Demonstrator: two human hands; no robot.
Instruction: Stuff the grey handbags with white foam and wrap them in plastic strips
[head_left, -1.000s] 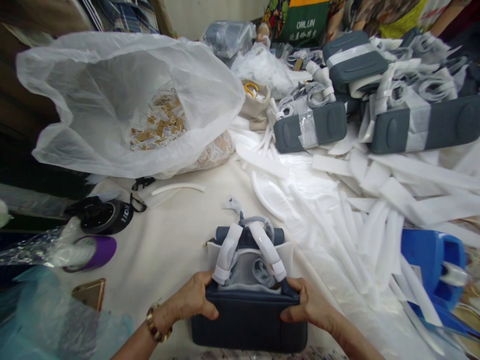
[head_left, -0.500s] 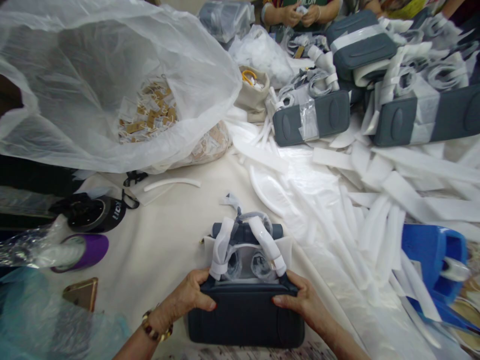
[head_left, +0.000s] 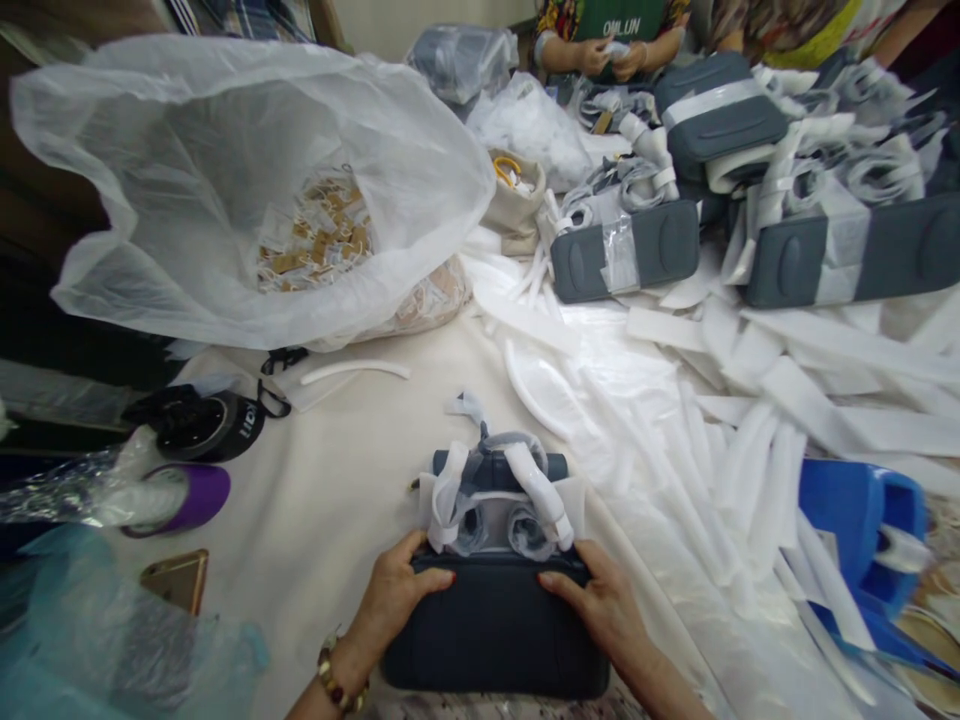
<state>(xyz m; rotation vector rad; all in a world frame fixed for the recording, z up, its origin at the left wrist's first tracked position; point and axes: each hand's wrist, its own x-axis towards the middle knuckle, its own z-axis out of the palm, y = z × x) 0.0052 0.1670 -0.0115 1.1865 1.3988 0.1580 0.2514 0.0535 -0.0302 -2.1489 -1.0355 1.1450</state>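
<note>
A dark navy handbag (head_left: pixel 496 625) lies at the table's near edge, its base toward me. My left hand (head_left: pixel 405 590) grips its left upper side, thumb on the dark panel. On the opposite side my right hand (head_left: pixel 596 592) holds it the same way. The fingers of both hands are partly hidden behind the bag. Just beyond the panel, white foam-wrapped handles (head_left: pixel 546 497) stand up, with plastic-wrapped rings (head_left: pixel 529 530) between them. A grey strap (head_left: pixel 517 440) curls over the far side.
A large plastic bag (head_left: pixel 420 160) of tags stands at left. Foam strips (head_left: pixel 757 450) cover the right side, near a blue tape dispenser (head_left: pixel 847 510). Wrapped grey handbags (head_left: pixel 660 250) sit at the back, where a co-worker's hands (head_left: pixel 611 60) work. A phone (head_left: pixel 180 580) lies at left.
Both thumbs have slid a little inward and upward on the dark panel, and my left forearm has come in rightward. The whole view has shifted slightly; the handbag stays in place.
</note>
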